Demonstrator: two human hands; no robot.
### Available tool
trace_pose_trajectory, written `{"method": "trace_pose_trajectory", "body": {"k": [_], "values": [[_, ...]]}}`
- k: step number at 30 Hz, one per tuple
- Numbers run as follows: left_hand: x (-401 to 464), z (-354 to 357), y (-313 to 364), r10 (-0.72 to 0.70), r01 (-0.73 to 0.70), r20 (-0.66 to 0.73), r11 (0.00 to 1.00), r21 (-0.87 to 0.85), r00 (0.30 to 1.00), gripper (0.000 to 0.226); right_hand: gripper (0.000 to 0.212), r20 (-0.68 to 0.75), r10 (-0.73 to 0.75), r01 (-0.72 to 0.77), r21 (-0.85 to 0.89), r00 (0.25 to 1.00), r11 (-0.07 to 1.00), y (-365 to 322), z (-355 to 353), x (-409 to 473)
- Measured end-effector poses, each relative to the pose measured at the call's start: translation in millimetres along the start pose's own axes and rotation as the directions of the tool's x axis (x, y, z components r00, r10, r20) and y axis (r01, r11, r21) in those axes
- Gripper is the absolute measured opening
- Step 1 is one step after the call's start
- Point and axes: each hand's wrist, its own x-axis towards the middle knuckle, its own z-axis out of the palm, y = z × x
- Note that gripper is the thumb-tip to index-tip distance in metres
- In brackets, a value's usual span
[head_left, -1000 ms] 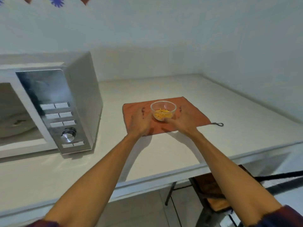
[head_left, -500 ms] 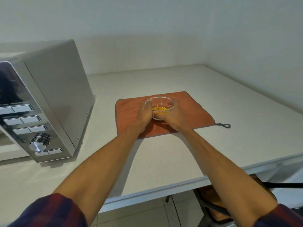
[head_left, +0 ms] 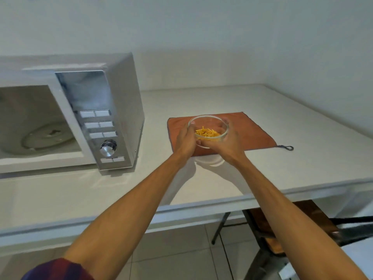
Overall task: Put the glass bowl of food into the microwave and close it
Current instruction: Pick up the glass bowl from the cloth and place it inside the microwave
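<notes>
We cup the glass bowl [head_left: 207, 131] of yellow food between our left hand [head_left: 185, 141] and right hand [head_left: 228, 143], both closed around its sides, above the orange cloth [head_left: 252, 131]. Beyond, at left, the microwave [head_left: 84, 110] stands open.

One head-worn camera is looking forward and down from close above the tabletop's [head_left: 222, 98] near edge. It is facing the far wall, taking in the microwave [head_left: 113, 110] at left, the corner at right, and floor tiles [head_left: 181, 249] below.
</notes>
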Motion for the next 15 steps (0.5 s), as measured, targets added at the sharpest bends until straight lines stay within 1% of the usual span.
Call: {"method": "trace_pose_trajectory", "body": {"k": [4,6,11,15], "values": [[-44.7,-34.3,9.1,0.037,-0.035,0.043,0.999,-0.041,0.998,0.041,0.107,0.045,-0.019,0.020,-0.030,0.999,0.999,-28.2,8.8,-42.1],[-70.2,-54.3,12.5,0.061,-0.058,0.061,0.997,-0.056,0.996,0.041,0.108,0.055,-0.043,0.046,-0.052,0.998,0.998,-45.2,16.6,-66.3],[-125.9,-110.1,19.8,0.119,-0.117,0.026,0.991,-0.066,0.993,0.036,0.108,0.067,-0.083,0.088,-0.075,0.994,0.993,-81.7,47.0,-123.2],[-166.9,-161.4,14.1,0.101,-0.104,-0.032,0.991,-0.082,0.994,0.038,0.105,0.108,-0.110,0.114,-0.037,0.988,0.993,-108.6,80.8,-165.9]]}}
